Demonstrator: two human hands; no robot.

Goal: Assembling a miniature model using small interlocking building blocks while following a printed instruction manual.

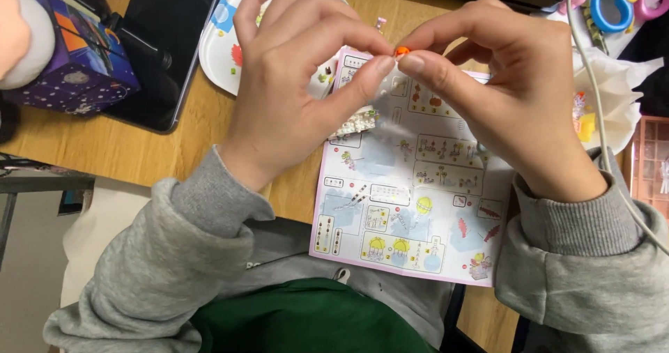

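My left hand [293, 81] and my right hand [502, 95] meet above the wooden desk, fingertips pinched together on a tiny orange piece [402, 50]. Both thumbs and forefingers press on it, so most of the piece is hidden. Under the hands lies a pink-edged instruction sheet [411, 200] with small picture steps. A small white block assembly [355, 121] rests on the sheet just below my left thumb. Grey sleeves cover both wrists.
A white tray [219, 53] with tiny loose pieces sits behind my left hand. A dark tablet [164, 39] and a purple box [73, 53] lie at the far left. Crumpled white tissue [613, 88], a white cable [592, 95] and blue-pink scissors [624, 1] are at the right.
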